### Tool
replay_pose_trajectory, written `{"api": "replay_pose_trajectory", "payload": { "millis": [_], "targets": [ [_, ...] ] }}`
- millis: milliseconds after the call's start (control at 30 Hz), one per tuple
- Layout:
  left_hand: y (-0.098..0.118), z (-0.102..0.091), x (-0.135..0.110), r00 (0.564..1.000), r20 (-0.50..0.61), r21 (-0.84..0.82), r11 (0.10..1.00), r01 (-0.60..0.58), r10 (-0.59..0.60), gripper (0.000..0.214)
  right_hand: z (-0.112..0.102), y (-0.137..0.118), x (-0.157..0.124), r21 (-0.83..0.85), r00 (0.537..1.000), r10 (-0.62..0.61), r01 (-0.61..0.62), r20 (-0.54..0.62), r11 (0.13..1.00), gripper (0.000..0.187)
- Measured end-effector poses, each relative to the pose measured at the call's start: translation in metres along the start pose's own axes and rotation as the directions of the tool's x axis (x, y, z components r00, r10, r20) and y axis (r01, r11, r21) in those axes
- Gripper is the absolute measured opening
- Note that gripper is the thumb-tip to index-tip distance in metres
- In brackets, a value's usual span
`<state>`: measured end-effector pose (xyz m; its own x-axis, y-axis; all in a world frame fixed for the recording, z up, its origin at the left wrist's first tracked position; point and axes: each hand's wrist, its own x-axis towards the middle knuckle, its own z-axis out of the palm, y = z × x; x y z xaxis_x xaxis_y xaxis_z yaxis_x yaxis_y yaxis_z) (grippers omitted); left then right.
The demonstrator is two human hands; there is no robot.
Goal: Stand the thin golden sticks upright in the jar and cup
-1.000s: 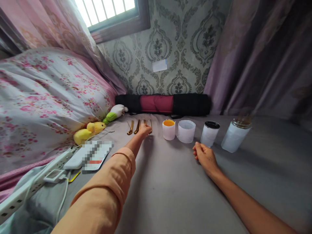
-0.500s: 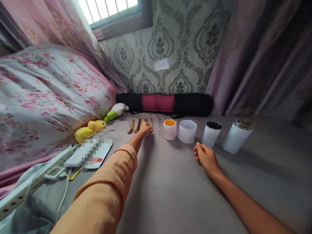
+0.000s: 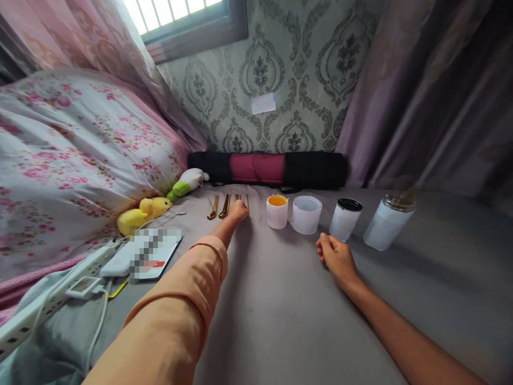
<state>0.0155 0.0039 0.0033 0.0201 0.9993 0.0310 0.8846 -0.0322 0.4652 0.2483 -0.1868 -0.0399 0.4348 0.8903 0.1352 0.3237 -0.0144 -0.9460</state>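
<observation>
My left hand (image 3: 239, 210) reaches far forward with its fingers closed over slim gold-coloured rods; the hand hides the part it touches. To its left lie more gold rods (image 3: 225, 206), bent at the near end like metal straws, and another small group (image 3: 213, 208). My right hand (image 3: 335, 258) rests in a loose fist on the grey sheet, with nothing seen in it. Just beyond it stand a white can with a black inside (image 3: 344, 223), a wide white cup (image 3: 306, 218), a white cup with an orange inside (image 3: 277, 216) and a taller white-wrapped jar (image 3: 388, 227).
A black and maroon rolled bag (image 3: 258, 168) lies along the wall. On the left are plush toys (image 3: 134, 219), a phone (image 3: 154, 267), a white power strip (image 3: 52, 293) with cables, and a large flowered cushion or quilt (image 3: 88, 144). Curtains (image 3: 401, 91) hang on the right.
The whole view has shifted slightly, so everything sits a little further left. Both hands keep nearly the same places and closed shapes.
</observation>
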Motion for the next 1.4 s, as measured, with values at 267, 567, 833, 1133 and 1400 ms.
{"api": "replay_pose_trajectory", "payload": {
  "millis": [267, 567, 833, 1133, 1400],
  "targets": [
    [-0.001, 0.005, 0.005, 0.999, 0.028, 0.075, 0.996, -0.038, 0.036, 0.017, -0.001, -0.003, -0.002, 0.022, 1.0, 0.008, -0.008, 0.005, 1.0, 0.044],
    [-0.001, 0.009, 0.004, 0.999, 0.031, 0.088, 0.996, -0.032, 0.03, 0.017, 0.0, -0.003, -0.001, 0.003, 1.0, 0.001, -0.001, 0.007, 1.0, 0.044],
    [-0.002, 0.013, 0.003, 1.0, 0.004, 0.093, 0.996, 0.0, -0.001, 0.023, 0.0, -0.001, 0.0, 0.008, 1.0, 0.001, -0.001, 0.007, 1.0, 0.045],
    [-0.004, 0.015, 0.004, 1.0, 0.005, 0.106, 0.994, 0.011, -0.012, 0.023, 0.0, -0.001, -0.001, -0.006, 1.0, -0.009, 0.009, 0.002, 1.0, 0.046],
    [-0.004, 0.016, 0.004, 1.0, 0.008, 0.122, 0.993, 0.006, -0.007, 0.023, 0.0, 0.001, 0.0, -0.002, 1.0, -0.019, 0.019, 0.001, 1.0, 0.045]
  ]
}}
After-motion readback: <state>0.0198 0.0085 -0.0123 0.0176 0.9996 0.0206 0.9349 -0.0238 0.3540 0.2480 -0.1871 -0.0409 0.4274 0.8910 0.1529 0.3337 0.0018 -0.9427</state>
